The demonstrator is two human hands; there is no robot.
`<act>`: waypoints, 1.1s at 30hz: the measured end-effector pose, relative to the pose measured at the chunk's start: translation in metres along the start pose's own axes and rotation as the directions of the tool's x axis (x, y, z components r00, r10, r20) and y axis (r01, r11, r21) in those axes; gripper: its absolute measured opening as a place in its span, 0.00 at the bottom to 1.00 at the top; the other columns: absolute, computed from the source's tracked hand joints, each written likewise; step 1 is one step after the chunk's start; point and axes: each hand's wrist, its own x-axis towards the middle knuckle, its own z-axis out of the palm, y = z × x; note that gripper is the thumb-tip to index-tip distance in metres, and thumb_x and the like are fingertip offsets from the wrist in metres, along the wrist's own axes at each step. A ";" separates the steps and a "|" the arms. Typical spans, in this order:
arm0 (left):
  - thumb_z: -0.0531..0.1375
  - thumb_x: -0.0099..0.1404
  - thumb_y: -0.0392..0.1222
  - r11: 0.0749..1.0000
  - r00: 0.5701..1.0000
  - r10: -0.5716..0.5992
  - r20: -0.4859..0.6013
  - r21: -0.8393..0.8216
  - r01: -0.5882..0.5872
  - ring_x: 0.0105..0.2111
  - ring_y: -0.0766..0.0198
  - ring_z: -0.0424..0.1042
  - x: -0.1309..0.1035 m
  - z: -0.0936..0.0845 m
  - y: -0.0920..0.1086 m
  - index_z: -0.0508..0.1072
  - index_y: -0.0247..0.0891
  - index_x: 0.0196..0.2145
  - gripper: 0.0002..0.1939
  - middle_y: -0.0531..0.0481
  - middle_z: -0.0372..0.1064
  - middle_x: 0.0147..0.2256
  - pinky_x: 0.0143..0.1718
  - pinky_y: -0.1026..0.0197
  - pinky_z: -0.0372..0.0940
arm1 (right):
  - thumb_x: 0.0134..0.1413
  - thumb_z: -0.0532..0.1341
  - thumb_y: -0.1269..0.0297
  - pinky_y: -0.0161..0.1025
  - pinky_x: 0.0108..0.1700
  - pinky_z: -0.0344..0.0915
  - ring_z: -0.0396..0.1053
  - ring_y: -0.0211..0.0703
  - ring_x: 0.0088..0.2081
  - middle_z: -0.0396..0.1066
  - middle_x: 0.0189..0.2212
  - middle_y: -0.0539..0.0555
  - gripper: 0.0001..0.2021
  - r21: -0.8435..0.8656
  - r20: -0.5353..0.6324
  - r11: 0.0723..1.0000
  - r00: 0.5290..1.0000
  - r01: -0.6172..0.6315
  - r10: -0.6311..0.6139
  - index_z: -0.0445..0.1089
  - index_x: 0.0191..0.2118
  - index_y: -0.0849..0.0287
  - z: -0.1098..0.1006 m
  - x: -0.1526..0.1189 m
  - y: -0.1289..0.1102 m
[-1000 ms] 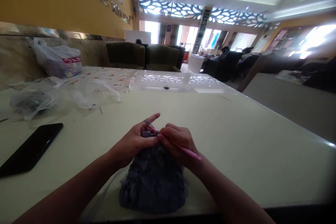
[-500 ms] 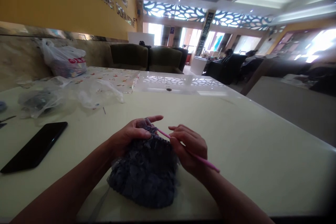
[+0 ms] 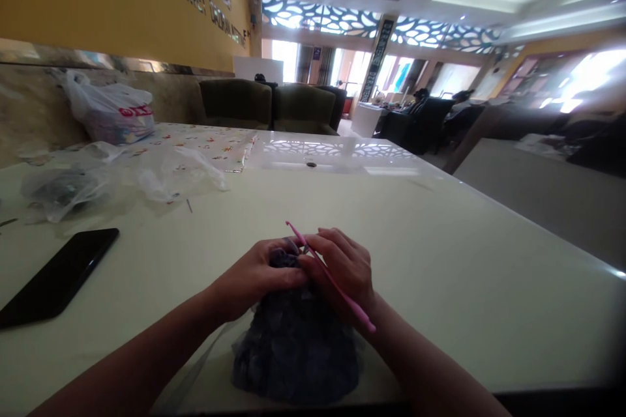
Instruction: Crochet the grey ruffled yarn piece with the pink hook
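Dark crochet piece (image 3: 298,352), bottom centre of frame, left hand (image 3: 264,277) pinching its top edge; right hand (image 3: 342,264), close alongside, grips pink hook (image 3: 343,294). Hook tip looks free, so a careless tug could unravel it.

A cream table (image 3: 464,260) bears a flat black phone (image 3: 61,277), a crumpled translucent plastic bag (image 3: 66,190) beyond it, ruffled dark-grey fabric (image 3: 298,348) right of it.
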 end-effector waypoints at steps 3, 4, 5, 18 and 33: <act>0.52 0.70 0.57 0.973 0.996 0.067 0.057 0.219 -0.078 0.48 0.53 0.70 0.000 -0.015 0.003 0.76 0.41 0.52 0.24 0.45 0.75 0.47 0.52 0.54 0.60 | 0.62 0.59 0.71 0.33 0.28 0.64 0.67 0.36 0.26 0.70 0.27 0.50 0.04 0.184 -0.068 0.966 0.979 -0.179 0.194 0.70 0.36 0.58 -0.004 -0.001 -0.003; 0.49 0.71 0.59 0.953 0.997 0.078 0.015 0.293 -0.079 0.53 0.52 0.67 0.002 -0.021 0.004 0.76 0.42 0.52 0.26 0.44 0.73 0.51 0.57 0.53 0.56 | 0.62 0.59 0.70 0.33 0.26 0.62 0.65 0.34 0.24 0.68 0.25 0.49 0.05 0.241 -0.083 0.943 0.963 -0.230 0.256 0.70 0.35 0.58 -0.005 -0.001 -0.003; 0.48 0.71 0.60 0.930 0.994 0.094 -0.056 0.361 -0.068 0.58 0.51 0.62 0.003 -0.026 0.004 0.77 0.42 0.52 0.27 0.45 0.70 0.55 0.61 0.53 0.50 | 0.62 0.58 0.70 0.32 0.25 0.60 0.63 0.34 0.23 0.66 0.24 0.48 0.05 0.280 -0.093 0.923 0.949 -0.265 0.301 0.69 0.34 0.57 -0.006 0.000 -0.003; 0.67 0.60 0.37 0.961 0.998 -0.048 -0.035 -0.274 0.036 0.35 0.64 0.72 0.002 -0.016 0.007 0.61 0.47 0.64 0.37 0.51 0.73 0.35 0.40 0.63 0.65 | 0.62 0.60 0.69 0.33 0.28 0.60 0.63 0.33 0.26 0.68 0.26 0.48 0.04 0.485 0.125 0.824 0.955 -0.294 0.267 0.73 0.36 0.58 -0.011 0.003 0.003; 0.64 0.58 0.33 0.990 0.974 0.137 -0.181 0.064 -0.127 0.37 0.65 0.70 -0.004 -0.021 0.021 0.66 0.49 0.61 0.34 0.53 0.71 0.37 0.41 0.64 0.64 | 0.64 0.56 0.71 0.33 0.29 0.58 0.62 0.34 0.27 0.67 0.27 0.51 0.08 0.372 0.426 0.892 0.901 -0.258 0.083 0.72 0.37 0.63 -0.037 0.018 0.017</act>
